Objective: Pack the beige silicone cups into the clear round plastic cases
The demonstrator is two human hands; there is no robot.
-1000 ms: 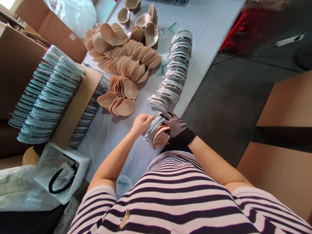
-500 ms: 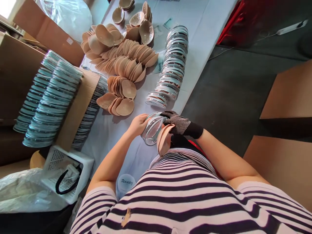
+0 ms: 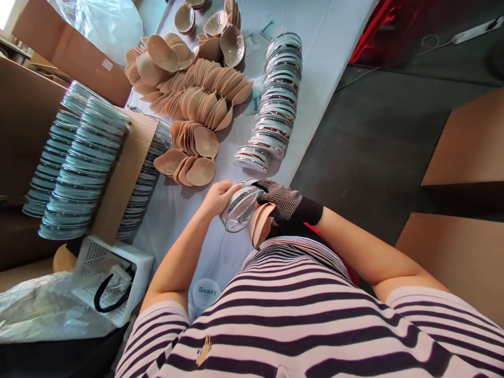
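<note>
My bare left hand grips the left rim of a clear round plastic case, which is tilted on its edge just in front of my body. My right hand, in a dark glove with pale dots, is closed at the case's right side. Beige stick-on bra cups hang from the gloved hand, beside the case. The right fingertips are partly hidden, so whether they also press the case I cannot tell. Beyond my hands, several nested beige bra cups lie on the white-covered table.
A long row of clear cases lies along the table's right side. More bra cups are heaped further back. Stacked clear lids lean in a cardboard box at left, above a white basket. Cardboard boxes stand on the floor at right.
Both hands, with the case and the bra cups, have shifted slightly left. The case is turned a little, and dark marks show on it. The whole view has moved slightly.
</note>
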